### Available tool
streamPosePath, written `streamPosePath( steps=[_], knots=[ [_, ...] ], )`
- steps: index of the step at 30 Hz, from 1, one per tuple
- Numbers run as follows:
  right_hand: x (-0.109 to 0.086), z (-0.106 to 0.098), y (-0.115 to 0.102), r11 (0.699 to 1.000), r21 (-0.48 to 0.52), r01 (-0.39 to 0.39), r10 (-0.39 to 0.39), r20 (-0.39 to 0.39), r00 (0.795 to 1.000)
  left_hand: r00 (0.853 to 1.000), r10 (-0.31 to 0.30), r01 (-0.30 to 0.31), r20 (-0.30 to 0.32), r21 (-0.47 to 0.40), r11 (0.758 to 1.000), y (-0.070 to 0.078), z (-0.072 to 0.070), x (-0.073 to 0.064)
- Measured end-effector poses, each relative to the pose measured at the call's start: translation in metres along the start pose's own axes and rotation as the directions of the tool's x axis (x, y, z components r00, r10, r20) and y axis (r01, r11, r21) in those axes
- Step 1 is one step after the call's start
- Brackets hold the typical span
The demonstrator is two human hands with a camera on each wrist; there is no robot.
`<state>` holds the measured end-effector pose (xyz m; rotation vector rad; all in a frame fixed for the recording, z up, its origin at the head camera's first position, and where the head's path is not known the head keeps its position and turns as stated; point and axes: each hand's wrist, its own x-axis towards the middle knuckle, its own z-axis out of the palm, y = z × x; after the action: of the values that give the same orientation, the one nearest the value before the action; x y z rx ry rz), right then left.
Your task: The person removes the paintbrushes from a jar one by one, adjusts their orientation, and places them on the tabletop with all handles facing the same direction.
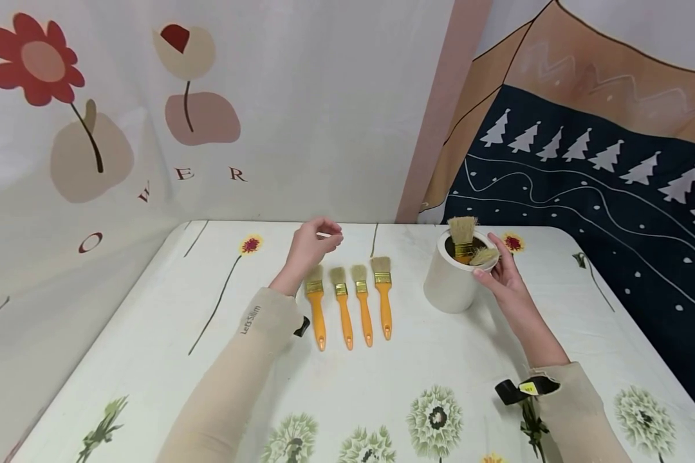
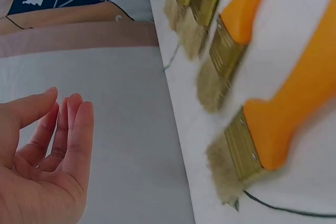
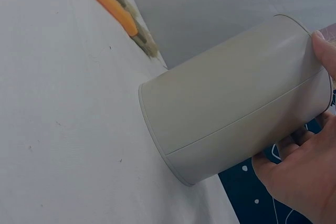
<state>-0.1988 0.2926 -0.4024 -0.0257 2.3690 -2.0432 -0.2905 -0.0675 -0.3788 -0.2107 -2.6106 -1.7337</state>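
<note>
A white cylindrical pot (image 1: 450, 283) is at the right of the table, with paintbrushes in it, bristles up; one brush (image 1: 463, 233) stands tall and another leans at the rim. My right hand (image 1: 506, 276) grips the pot by its upper right side, thumb and fingers around it near the rim (image 3: 304, 161). Several orange-handled paintbrushes (image 1: 363, 308) lie in a row, bristles toward the wall. Above and beyond the leftmost brush (image 1: 318, 315), my left hand (image 1: 313, 243) hovers with fingers loosely bent and nothing in it (image 2: 58, 156).
A white flower-printed cloth covers the table (image 1: 168, 399). Behind it hangs a pale curtain (image 1: 324, 116) with flower motifs, and to the right a dark cloth (image 1: 591, 173) with printed trees. Black straps with small cameras sit at both wrists.
</note>
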Motion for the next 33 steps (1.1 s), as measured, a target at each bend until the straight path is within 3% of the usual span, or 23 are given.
streamPosePath(
  steps=[7, 20, 28, 33],
  knots=[
    [0.000, 0.000, 0.000, 1.000, 0.002, 0.002, -0.002, 0.000, 1.000, 0.999, 0.047, -0.046, 0.023, -0.035, 0.998, 0.015, 0.016, 0.001],
    [0.001, 0.000, 0.000, 1.000, -0.001, -0.001, 0.001, -0.004, 1.000, 0.994, 0.082, -0.077, 0.078, -0.063, 0.995, 0.042, 0.047, -0.005],
    [0.001, 0.000, 0.000, 1.000, 0.006, 0.005, -0.005, -0.003, 1.000, 0.981, 0.151, -0.144, 0.119, -0.068, 0.987, 0.059, 0.065, -0.009],
    [0.001, 0.000, 0.000, 1.000, 0.005, -0.003, 0.003, 0.000, 1.000, 0.975, 0.164, -0.150, 0.148, -0.098, 0.984, 0.070, 0.076, -0.013]
  ],
)
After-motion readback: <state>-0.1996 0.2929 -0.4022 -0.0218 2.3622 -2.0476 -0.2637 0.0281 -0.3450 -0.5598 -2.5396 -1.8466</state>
